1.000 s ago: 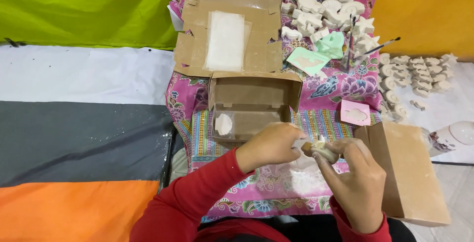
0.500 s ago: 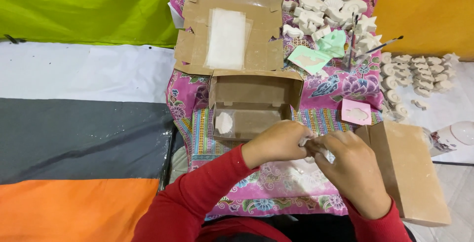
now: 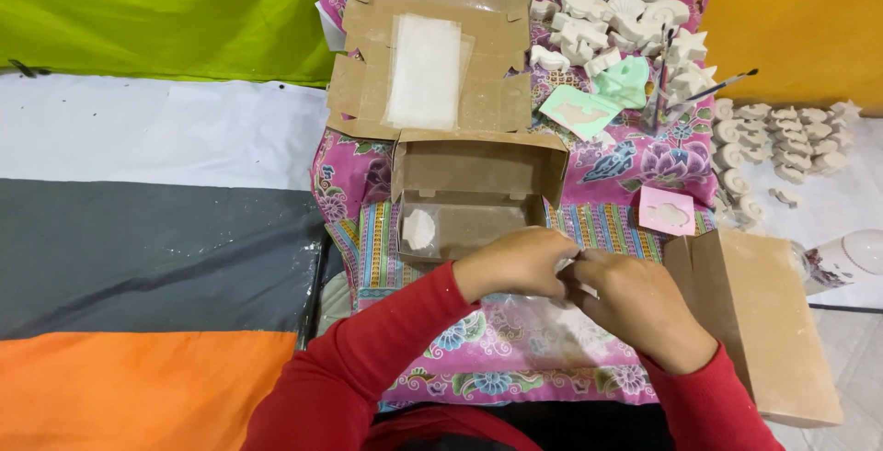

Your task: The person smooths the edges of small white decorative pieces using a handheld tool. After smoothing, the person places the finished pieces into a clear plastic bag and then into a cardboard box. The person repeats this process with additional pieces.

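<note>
On the left lie broad bands of green, white, grey and orange cloth (image 3: 156, 258), with nothing being handled there. Right of them, on the pink floral cloth (image 3: 635, 161), a flattened cardboard box (image 3: 368, 92) at the far side carries a stack of clear plastic sleeves (image 3: 423, 72). Just near of it stands the open brown box (image 3: 478, 171), which holds a single white plaster piece (image 3: 418, 228) at its left end; the rest of its floor is bare, so judging by this the packing looks barely begun. Right in front of the box the left hand (image 3: 515, 262) and the right hand (image 3: 635, 304) meet, fingers curled and pinched together over something small between them; what they grip is hidden, so I cannot tell what it is. Farther right and far, a heap of white plaster figures (image 3: 625, 19), a mint green mould (image 3: 598, 102), a pink mould (image 3: 667, 212) and rows of small white pieces (image 3: 782, 138) sit unpacked, and a second brown box (image 3: 763, 322) lies near right
</note>
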